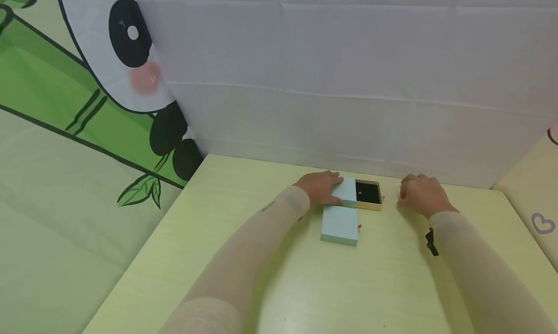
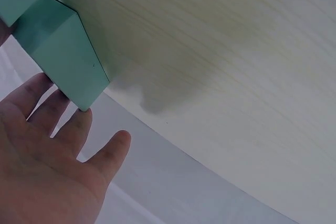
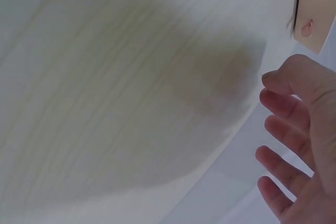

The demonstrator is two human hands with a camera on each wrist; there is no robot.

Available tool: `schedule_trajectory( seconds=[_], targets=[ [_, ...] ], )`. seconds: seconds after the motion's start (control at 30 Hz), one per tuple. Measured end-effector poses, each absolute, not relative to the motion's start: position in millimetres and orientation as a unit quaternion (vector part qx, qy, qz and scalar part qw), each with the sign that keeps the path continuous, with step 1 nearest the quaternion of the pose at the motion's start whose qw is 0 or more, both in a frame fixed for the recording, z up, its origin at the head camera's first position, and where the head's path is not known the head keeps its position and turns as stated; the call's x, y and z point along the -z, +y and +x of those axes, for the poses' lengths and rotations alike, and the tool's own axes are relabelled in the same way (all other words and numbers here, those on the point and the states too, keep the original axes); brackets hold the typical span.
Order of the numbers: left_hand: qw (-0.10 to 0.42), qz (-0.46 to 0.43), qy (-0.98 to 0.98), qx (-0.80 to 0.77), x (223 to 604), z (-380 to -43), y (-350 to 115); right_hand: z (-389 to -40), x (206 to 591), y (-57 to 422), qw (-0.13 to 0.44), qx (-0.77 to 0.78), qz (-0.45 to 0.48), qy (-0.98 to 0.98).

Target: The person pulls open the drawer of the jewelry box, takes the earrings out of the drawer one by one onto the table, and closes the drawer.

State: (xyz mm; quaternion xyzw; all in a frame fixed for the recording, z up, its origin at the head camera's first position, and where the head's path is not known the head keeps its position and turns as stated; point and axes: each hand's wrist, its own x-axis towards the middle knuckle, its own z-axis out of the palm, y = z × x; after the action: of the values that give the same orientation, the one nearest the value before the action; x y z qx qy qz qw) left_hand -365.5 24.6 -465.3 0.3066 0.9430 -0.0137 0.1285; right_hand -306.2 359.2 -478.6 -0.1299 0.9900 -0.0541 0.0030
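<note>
A light-blue drawer box [image 1: 346, 187] lies near the table's back edge, its tray [image 1: 368, 205] slid partly out to the right. Inside the tray sits a black insert [image 1: 370, 193] bearing a tiny star-shaped piece. My left hand [image 1: 320, 187] holds the blue sleeve from its left end, fingers at the far side and thumb at the near side. In the left wrist view, fingertips [image 2: 81, 116] touch the sleeve. My right hand [image 1: 423, 196] hovers right of the tray, apart from it. Its fingers are loosely bent, thumb tip near the forefinger; nothing shows in it.
A second light-blue box [image 1: 339, 225], closed, with a small brown tab [image 1: 359, 226] on its right, lies just in front of the first. The pale wooden table [image 1: 348, 285] meets a white cloth [image 1: 348, 82] behind. A printed cloth [image 1: 65, 203] hangs at the left.
</note>
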Motion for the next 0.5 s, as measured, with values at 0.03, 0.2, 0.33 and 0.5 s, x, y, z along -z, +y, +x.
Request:
schedule_trajectory(
  seconds=[0.03,0.2,0.33,0.5],
  targets=[
    [0.129,0.307,0.943,0.014,465.8,-366.2,24.5,-306.4,478.8,359.3,0.005,0.054,-0.127,0.990],
    [0.130,0.306,0.943,0.015,467.8,-369.3,25.0,-307.0,479.5,360.7,0.019,0.060,-0.114,0.992],
    [0.131,0.304,0.944,0.011,470.0,-371.1,24.9,-306.7,480.3,362.1,0.029,0.065,-0.103,0.992],
    [0.130,0.304,0.944,0.003,471.6,-371.7,24.4,-305.9,479.4,363.9,0.034,0.062,-0.092,0.993]
  ],
)
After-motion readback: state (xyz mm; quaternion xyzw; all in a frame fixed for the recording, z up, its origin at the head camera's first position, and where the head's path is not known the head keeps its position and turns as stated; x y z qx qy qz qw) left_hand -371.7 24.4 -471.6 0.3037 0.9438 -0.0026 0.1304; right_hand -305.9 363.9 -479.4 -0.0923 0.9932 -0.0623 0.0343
